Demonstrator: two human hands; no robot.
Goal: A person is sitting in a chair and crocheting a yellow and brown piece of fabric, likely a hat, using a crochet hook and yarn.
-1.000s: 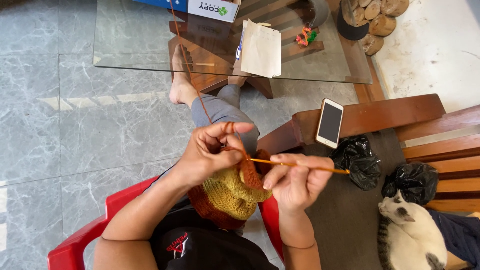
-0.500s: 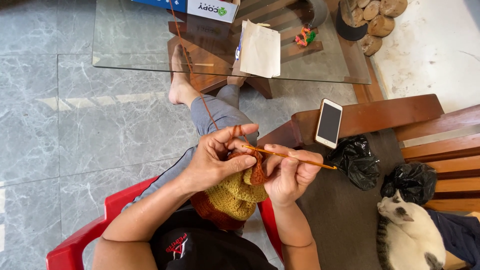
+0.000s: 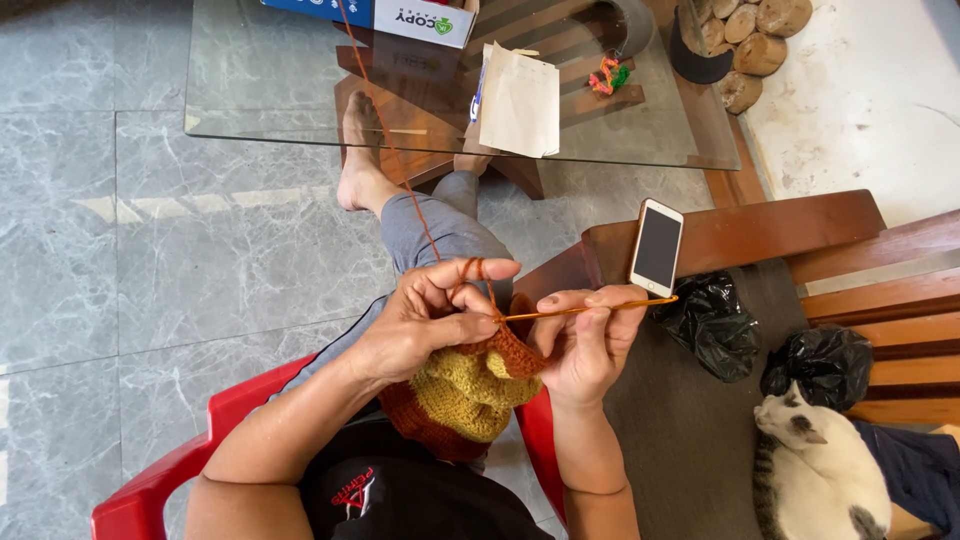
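Observation:
My left hand (image 3: 425, 318) pinches the top edge of a crocheted piece (image 3: 466, 392) in yellow-green and rust orange that rests on my lap. Orange yarn (image 3: 400, 160) loops over its index finger and runs up toward the glass table. My right hand (image 3: 588, 340) grips a thin orange crochet hook (image 3: 590, 308), which lies nearly level with its tip in the stitches by my left thumb and its tail pointing right.
I sit on a red plastic chair (image 3: 235, 410) over a grey tiled floor. A glass table (image 3: 300, 90) holds a box, a paper pad and small yarn bits. A phone (image 3: 657, 246) lies on a wooden bench arm. Two black bags (image 3: 712, 320) and a cat (image 3: 825, 465) sit to the right.
The right hand has shifted slightly and levelled the hook, working its tip at the stitches. The left hand has held the piece in nearly the same spot.

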